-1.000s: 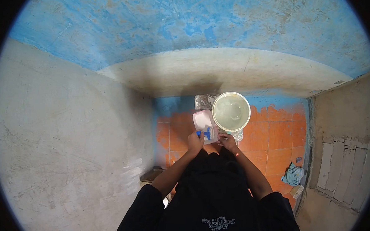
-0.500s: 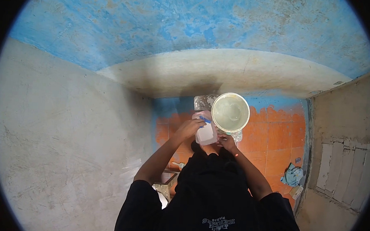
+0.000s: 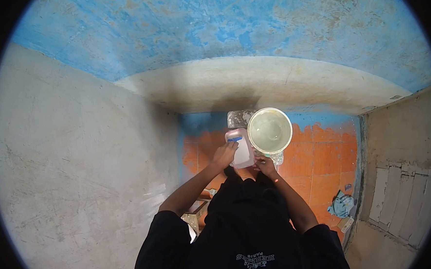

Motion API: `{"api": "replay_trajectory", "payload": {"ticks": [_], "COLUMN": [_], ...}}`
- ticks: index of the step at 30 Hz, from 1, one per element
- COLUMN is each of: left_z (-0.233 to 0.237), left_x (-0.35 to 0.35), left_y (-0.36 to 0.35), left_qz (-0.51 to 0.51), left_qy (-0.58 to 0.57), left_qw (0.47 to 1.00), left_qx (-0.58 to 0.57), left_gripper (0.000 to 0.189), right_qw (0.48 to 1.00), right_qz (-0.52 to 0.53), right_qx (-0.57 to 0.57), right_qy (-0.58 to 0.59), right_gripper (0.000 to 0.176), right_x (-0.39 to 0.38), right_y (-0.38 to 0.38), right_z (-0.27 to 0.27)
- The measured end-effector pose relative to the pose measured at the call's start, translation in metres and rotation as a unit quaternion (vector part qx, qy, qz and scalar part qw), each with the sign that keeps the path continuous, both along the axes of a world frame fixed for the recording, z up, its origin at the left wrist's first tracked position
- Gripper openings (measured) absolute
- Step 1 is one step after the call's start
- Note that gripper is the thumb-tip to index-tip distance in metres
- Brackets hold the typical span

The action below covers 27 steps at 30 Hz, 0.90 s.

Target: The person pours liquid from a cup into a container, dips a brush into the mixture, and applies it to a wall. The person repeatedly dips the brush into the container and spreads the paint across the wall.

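Note:
A pale pink tray (image 3: 244, 158) with whitish contents lies in front of my body. My left hand (image 3: 224, 155) is closed on a blue object (image 3: 234, 139) over the tray's left side; the object's full shape is partly hidden. At the tray's lower right edge, my right hand (image 3: 266, 165) has its fingers closed on the rim. A large round whitish bucket (image 3: 270, 131) stands just to the right of the tray, on a stained surface (image 3: 239, 119).
Orange tiled floor (image 3: 321, 164) has blue paint along its edges. A light blue cloth (image 3: 341, 204) lies at the right near a small block (image 3: 345, 224). A framed box-like object (image 3: 196, 208) is beside my left arm. Grey walls rise at both sides.
My left hand has shifted slightly, and the blue object now lies more level near the tray's far end. My right hand keeps its place at the tray's edge.

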State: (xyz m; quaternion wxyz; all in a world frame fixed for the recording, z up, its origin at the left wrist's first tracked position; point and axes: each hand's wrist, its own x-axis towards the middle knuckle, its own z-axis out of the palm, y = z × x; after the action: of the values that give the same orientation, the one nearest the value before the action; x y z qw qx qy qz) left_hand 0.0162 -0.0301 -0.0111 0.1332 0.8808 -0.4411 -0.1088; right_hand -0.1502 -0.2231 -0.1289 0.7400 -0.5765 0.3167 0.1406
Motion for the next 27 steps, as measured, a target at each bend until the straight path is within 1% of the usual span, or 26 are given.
{"api": "replay_trajectory", "payload": {"ticks": [2,5,8,11,14,16,20,23,26,27], "left_z": [-0.008,-0.01,-0.002,-0.018,-0.017,-0.014,-0.013,-0.029,-0.031,-0.026], "left_x": [-0.007,-0.017,-0.034,-0.047,-0.054,-0.056,-0.057,-0.058,-0.062,-0.061], "left_y": [-0.011,-0.031,-0.055,-0.072,-0.078,-0.08,-0.074,-0.067,-0.059,-0.059], "left_qz": [0.021,0.016,0.035,0.065,0.08,0.1,0.113,0.111,0.103,0.123], "left_qy": [-0.019,-0.074,-0.116,-0.121,-0.123,-0.113,-0.105,-0.113,-0.09,-0.068], "left_qw": [1.0,0.995,0.989,0.984,0.983,0.984,0.984,0.983,0.988,0.988], "left_qx": [0.013,0.059,0.086,0.11,0.106,0.092,0.086,0.087,0.068,0.061], "left_gripper": [0.021,0.02,0.017,0.017,0.017,0.013,0.014,0.013,0.012,0.013], "right_qw": [1.0,1.0,1.0,0.999,0.999,1.0,1.0,1.0,1.0,1.0], "right_qz": [0.0,0.004,-0.015,-0.019,-0.023,-0.017,-0.014,-0.02,-0.001,-0.003], "right_qx": [0.004,-0.003,0.016,0.026,0.028,0.017,0.013,0.016,0.017,0.016], "right_qy": [0.0,0.019,0.009,0.007,0.009,-0.003,0.012,0.012,0.018,0.016], "right_gripper": [0.027,0.026,0.025,0.024,0.024,0.024,0.025,0.025,0.025,0.025], "right_x": [0.0,0.002,0.002,0.0,-0.001,-0.002,0.001,0.001,0.001,0.002], "right_y": [0.0,0.001,0.003,0.005,0.006,0.005,0.005,0.006,0.005,0.005], "right_z": [-0.001,0.012,0.011,0.005,0.005,0.001,0.009,0.012,0.008,0.012]}}
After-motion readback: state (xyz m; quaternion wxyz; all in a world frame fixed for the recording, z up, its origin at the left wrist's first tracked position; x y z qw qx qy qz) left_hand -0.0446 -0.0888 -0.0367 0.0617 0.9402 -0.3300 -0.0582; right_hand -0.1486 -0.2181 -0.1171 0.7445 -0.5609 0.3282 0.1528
